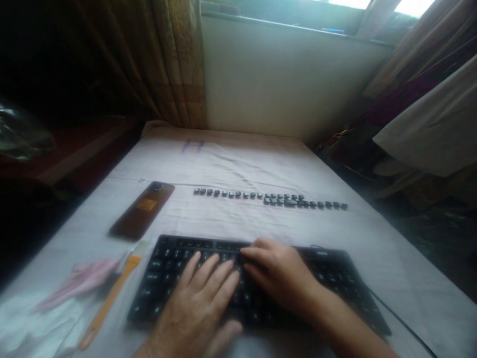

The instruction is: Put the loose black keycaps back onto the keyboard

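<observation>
A black keyboard [335, 278] lies on the cloth-covered table in front of me. My left hand [197, 303] rests flat on its left-middle keys, fingers stretched out and slightly apart. My right hand [278, 273] sits on the middle of the keyboard, turned leftwards, its fingers pressed together at a key in the upper rows. Whether anything is pinched under them is hidden. Beyond the keyboard a row of removed black keycaps [270, 198] is lined up on the cloth.
A brown phone [143, 209] lies face down at the left. An orange-handled brush [112, 298] and a pink cloth [80, 281] lie left of the keyboard. The keyboard's cable [398, 315] runs off at the right. The table [242, 159] ends at a wall below a window, with curtains on both sides.
</observation>
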`<control>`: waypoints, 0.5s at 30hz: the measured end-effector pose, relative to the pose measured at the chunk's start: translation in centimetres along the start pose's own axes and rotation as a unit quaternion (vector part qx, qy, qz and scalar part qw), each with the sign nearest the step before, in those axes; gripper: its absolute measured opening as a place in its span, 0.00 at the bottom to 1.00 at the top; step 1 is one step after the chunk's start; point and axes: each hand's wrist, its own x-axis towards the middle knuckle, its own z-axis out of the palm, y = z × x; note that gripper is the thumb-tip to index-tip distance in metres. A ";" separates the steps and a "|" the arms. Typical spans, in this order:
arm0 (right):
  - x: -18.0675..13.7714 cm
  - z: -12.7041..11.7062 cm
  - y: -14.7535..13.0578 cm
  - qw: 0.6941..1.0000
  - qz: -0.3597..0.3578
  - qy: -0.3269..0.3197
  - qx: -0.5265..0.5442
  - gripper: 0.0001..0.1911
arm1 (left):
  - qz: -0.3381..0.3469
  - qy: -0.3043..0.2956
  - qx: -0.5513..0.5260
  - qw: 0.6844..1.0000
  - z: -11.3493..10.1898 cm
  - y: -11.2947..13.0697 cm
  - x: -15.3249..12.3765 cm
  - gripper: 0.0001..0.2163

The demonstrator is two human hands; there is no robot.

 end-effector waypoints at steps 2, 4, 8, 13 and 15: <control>0.0 0.0 0.0 1.000 -0.001 0.002 0.002 0.13 | 0.001 0.007 0.004 1.000 0.1 0.1 0.1 0.24; 0.0 -0.1 0.0 1.000 -0.002 0.004 0.008 0.12 | 0.001 0.012 0.005 1.000 0.2 0.1 0.2 0.26; 0.0 -0.2 0.1 1.000 -0.001 0.008 0.023 0.12 | -0.001 0.019 0.004 1.000 0.1 0.2 0.4 0.26; 0.0 -0.2 0.3 0.999 0.005 0.010 0.049 0.12 | -0.003 0.025 0.004 1.000 0.2 0.1 0.5 0.24; 0.0 -0.1 0.4 0.999 0.007 0.013 0.048 0.11 | 0.000 0.026 0.001 1.000 0.2 0.1 0.7 0.24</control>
